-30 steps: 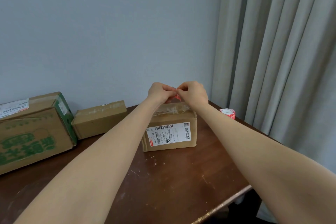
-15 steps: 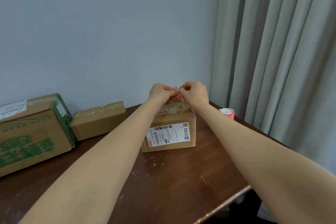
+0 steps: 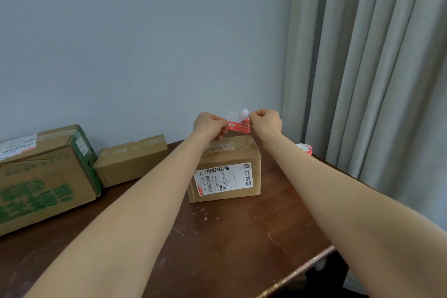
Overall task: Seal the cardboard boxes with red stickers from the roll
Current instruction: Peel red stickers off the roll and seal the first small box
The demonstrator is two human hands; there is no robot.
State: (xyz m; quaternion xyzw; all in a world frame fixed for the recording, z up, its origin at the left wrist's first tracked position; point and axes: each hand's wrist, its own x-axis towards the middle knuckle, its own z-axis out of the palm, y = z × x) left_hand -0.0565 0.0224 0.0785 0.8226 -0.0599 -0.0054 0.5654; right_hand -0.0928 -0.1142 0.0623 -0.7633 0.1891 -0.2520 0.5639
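A small cardboard box (image 3: 225, 152) with a white shipping label stands in the middle of the brown table (image 3: 217, 237). Just above its far top edge, my left hand (image 3: 209, 124) pinches the left end of a red sticker (image 3: 238, 126). My right hand (image 3: 266, 121) pinches the white backing paper (image 3: 243, 113), which curls up off the sticker's right end. The sticker is stretched flat between both hands, clear of the box. The sticker roll (image 3: 304, 148) lies on the table to the right, partly hidden behind my right forearm.
A large box with green print (image 3: 43, 176) sits at the left, with a smaller plain cardboard box (image 3: 131, 159) beside it against the wall. Grey curtains (image 3: 362, 68) hang at the right. The table's front right edge (image 3: 302, 271) runs diagonally.
My hands have drawn apart and risen a little. The red sticker, hidden between the fingertips before, now shows at full length, with the white backing peeled up at its right end.
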